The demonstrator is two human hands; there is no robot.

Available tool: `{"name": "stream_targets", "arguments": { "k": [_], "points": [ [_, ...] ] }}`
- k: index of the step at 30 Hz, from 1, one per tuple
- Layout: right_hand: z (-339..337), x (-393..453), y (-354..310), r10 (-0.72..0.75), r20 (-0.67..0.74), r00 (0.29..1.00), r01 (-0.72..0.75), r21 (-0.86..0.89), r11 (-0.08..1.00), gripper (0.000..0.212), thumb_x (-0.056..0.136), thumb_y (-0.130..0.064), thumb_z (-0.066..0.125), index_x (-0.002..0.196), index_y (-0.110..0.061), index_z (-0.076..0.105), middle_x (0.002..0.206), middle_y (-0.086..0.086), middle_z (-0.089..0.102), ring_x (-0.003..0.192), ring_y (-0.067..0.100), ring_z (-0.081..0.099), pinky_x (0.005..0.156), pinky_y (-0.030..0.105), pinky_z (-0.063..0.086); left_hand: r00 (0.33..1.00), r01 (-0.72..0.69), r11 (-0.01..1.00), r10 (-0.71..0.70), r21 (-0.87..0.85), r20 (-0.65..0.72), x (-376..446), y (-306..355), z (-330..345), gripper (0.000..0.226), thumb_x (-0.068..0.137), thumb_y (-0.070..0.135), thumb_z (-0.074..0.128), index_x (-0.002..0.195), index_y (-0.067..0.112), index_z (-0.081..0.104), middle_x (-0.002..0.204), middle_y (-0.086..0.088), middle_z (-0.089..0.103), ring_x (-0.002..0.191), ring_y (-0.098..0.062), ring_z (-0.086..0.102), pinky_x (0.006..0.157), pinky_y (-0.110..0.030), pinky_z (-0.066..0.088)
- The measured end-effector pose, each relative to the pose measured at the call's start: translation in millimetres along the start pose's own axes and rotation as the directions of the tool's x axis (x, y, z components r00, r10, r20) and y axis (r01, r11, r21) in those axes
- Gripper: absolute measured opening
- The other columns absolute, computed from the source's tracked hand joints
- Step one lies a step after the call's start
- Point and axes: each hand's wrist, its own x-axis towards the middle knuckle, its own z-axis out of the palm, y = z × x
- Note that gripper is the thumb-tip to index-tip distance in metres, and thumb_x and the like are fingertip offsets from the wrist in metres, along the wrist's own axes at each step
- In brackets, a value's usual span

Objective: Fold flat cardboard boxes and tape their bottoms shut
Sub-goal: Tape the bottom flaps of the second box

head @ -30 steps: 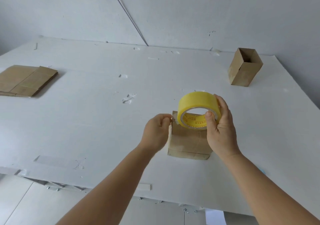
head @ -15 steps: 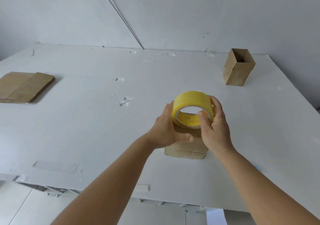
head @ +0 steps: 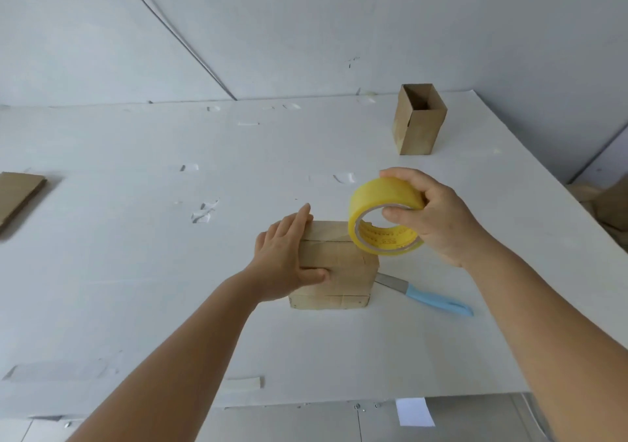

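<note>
While left hand (head: 285, 265) lies flat against the cardboard box (head: 334, 265) on the worktop (head: 136, 254), fingers extended, grip not clenched, right hand (head: 431, 217) has its grip clamped on the yellow tape roll (head: 385, 219), raised just above the box's right top edge.

The right hand (head: 438, 217) now lifts the tape (head: 385, 219) rightward off the box (head: 334, 265); the left hand (head: 289, 258) flattens against its side, and a knife (head: 430, 297) shows.

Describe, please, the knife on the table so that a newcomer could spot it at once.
On the white table, find the cardboard box under the left hand. The knife lies flat beside its right base: the only blue-handled thing there.
</note>
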Motion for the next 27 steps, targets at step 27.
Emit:
{"name": "stream_targets", "arguments": {
  "k": [27],
  "points": [
    [-20.5, -5.5, 46.3, 0.151, 0.058, 0.987, -0.137, -0.199, 0.970, 0.012, 0.082, -0.045, 0.063, 0.094, -0.050, 0.065, 0.097, -0.018, 0.066, 0.096, 0.002, 0.058, 0.078, 0.021, 0.043, 0.995, -0.026, 0.973, 0.005, 0.227, 0.095, -3.6, 7.1, -9.3, 0.108, 0.074, 0.070, 0.056, 0.149, 0.035, -0.014, 0.150, 0.014, 0.011, 0.138, -0.014, 0.010, 0.115, -0.036, 0.001]
  ]
}}
